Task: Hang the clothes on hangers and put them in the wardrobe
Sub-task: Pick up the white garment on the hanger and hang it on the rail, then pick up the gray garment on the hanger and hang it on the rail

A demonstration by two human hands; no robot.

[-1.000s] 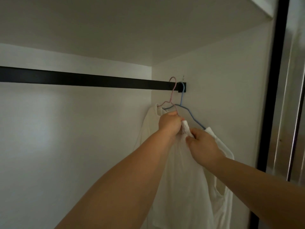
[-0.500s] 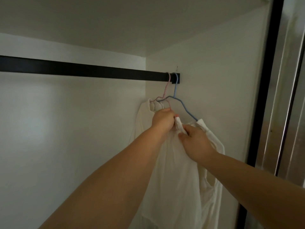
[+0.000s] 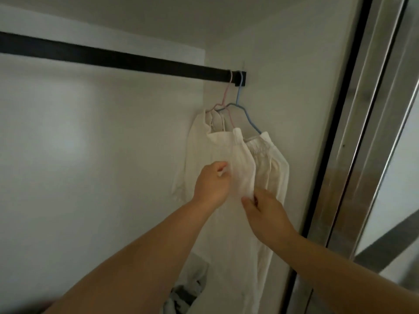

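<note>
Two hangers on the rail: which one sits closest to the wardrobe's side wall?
The blue hanger. Its hook sits at the very end of the black rail, by the bracket on the side wall; the pink hanger hooks on just left of it.

You are looking into a wardrobe with plain white walls (image 3: 90, 177) and a white top panel (image 3: 204, 17). A black rail (image 3: 113, 56) runs from the left edge to a bracket (image 3: 240, 78) on the right wall. At the right edge stands a shiny metal door frame (image 3: 362, 155). The light is dim.
</note>
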